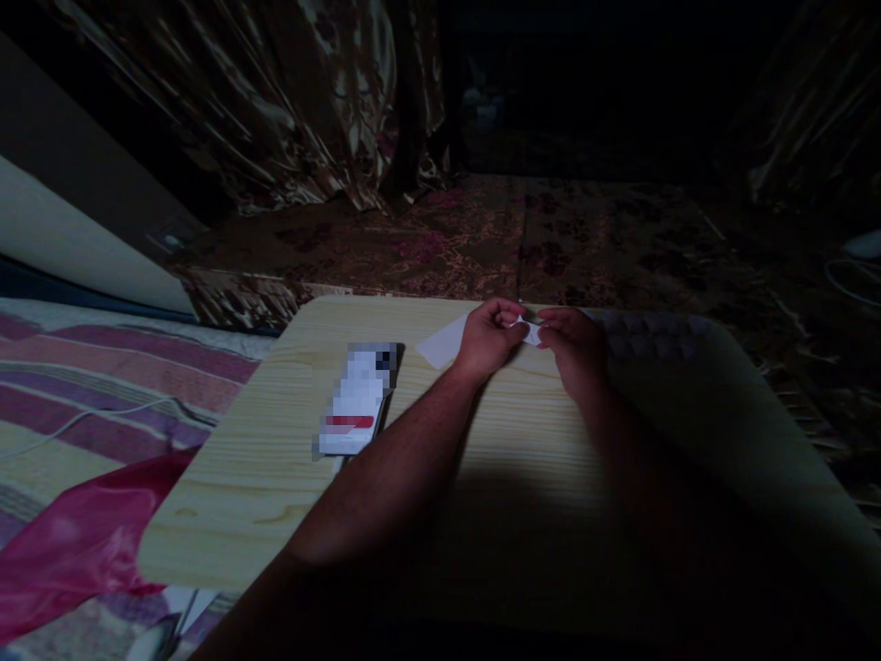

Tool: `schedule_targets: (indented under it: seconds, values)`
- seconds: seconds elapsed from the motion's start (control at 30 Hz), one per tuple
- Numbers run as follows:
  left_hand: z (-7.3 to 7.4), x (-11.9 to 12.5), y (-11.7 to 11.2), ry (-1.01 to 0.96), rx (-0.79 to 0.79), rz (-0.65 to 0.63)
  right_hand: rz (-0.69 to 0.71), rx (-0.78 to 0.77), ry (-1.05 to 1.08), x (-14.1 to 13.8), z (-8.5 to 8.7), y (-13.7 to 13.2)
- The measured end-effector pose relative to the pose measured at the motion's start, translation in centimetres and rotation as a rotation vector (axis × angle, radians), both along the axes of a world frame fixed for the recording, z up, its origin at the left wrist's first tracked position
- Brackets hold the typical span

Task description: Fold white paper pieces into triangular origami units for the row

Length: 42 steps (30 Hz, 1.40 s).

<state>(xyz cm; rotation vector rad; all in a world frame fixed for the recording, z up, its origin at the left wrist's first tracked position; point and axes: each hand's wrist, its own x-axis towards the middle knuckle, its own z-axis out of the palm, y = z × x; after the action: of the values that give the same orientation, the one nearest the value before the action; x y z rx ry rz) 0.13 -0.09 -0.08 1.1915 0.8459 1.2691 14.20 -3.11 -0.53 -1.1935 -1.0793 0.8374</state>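
My left hand (490,337) and my right hand (574,344) meet near the far edge of a light wooden table (275,477). Both are closed in a pinch on a small white piece of paper (529,330) held between the fingertips. A flat white sheet of paper (444,344) lies on the table just left of my left hand, partly hidden by it. The room is dim and my right forearm is in shadow.
A white card-like object with a red band (354,404) lies on the table to the left. A striped bedspread (89,386) and red cloth (83,542) lie left of the table. A patterned carpet (551,239) and curtains (289,101) lie beyond.
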Motion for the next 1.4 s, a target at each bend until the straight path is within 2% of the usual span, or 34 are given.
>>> schedule_targets:
  seconds: [0.7,1.1,1.4]
  values:
    - [-0.34,-0.12,0.17,0.020,-0.002,-0.035,0.025,0.033,-0.034,0.24,-0.07,-0.08]
    - [-0.30,0.08,0.00,0.055,0.032,-0.086,-0.008,0.031,-0.032,0.27,-0.03,-0.14]
    - [-0.42,0.07,0.18,-0.010,0.016,-0.060,-0.015,0.020,-0.029,0.03,0.20,-0.24]
